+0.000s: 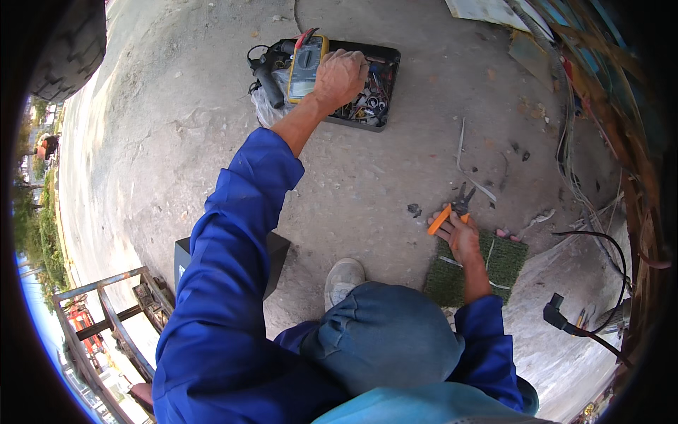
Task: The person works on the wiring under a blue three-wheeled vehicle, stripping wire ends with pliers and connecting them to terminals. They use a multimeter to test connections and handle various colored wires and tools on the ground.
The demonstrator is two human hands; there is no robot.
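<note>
My left hand (342, 75) reaches over a shallow black tray (393, 79) of small metal parts and fittings. Its fingers curl downward beside a yellow-edged grey multimeter (306, 67) at the tray's left side; the fingertips and anything in them are hidden. Red-tipped leads (306, 37) lie at the meter's top. Lower right, near the ground, my right hand (462, 239) is closed round pliers (440, 220) with orange handles, their dark jaws apart and pointing away from me. Below this hand lies a green turf-like mat (506, 264).
A black tool (268, 85) and clear plastic bag (264, 112) lie left of the tray. Beneath my left arm stands a dark box (277, 263). Wire scraps (461, 145) litter the dirt ground. A black cable with a plug (555, 312) hangs at right, and a tyre (67, 53) is far left.
</note>
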